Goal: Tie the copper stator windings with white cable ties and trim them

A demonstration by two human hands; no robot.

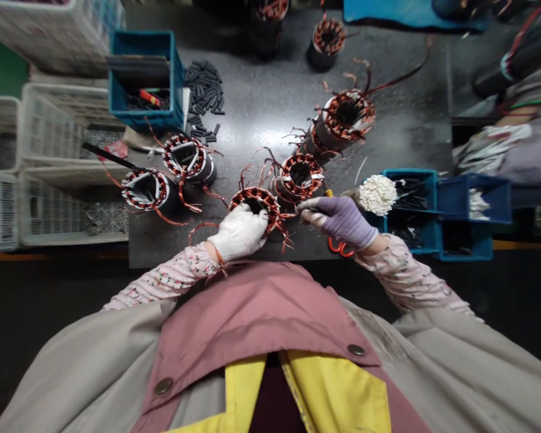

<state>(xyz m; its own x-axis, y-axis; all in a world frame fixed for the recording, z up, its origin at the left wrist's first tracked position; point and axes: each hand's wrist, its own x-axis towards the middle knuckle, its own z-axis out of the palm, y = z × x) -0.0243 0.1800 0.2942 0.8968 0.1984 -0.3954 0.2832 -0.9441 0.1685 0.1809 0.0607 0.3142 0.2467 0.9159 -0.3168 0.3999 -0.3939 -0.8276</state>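
My left hand (240, 234), in a white knitted glove, grips the near rim of a motor stator (273, 207) with fingers reaching into its bore. The stator stands upright with copper leads sticking out around it. To its right, my right hand (348, 221), in a purple glove, is closed with the fingertips pinching copper wire (289, 214) that comes off the stator. Red-handled scissors (340, 247) lie partly under this hand. Just behind stands a second wound stator (300, 177), close to the first one.
More stators (348, 117) stand behind, and two with white inserts (146, 191) stand at left. Black sleeves (204, 87) lie heaped near a blue bin (175, 78). White ties (377, 195) and blue bins (462, 240) sit at right. A co-worker's sleeve (529, 159) shows beyond.
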